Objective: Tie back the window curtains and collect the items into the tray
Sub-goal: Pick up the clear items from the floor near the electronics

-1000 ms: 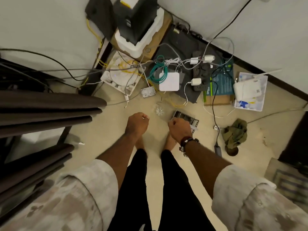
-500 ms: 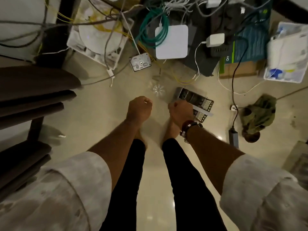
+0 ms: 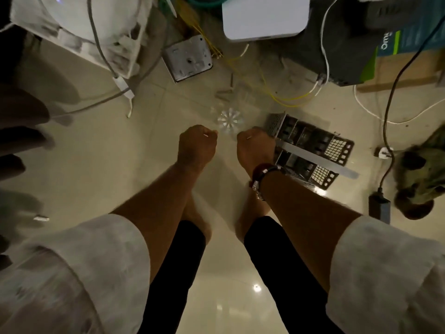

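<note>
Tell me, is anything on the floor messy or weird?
Yes. Tangled cables snake across the floor, and a metal lock plate lies loose beside them. A crumpled green cloth sits dumped at the right.

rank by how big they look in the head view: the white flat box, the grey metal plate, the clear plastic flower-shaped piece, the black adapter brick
1. white flat box, though its top is cut off by the frame
2. grey metal plate
3. clear plastic piece and black adapter brick: these look about alike, so I would not rank them.
</note>
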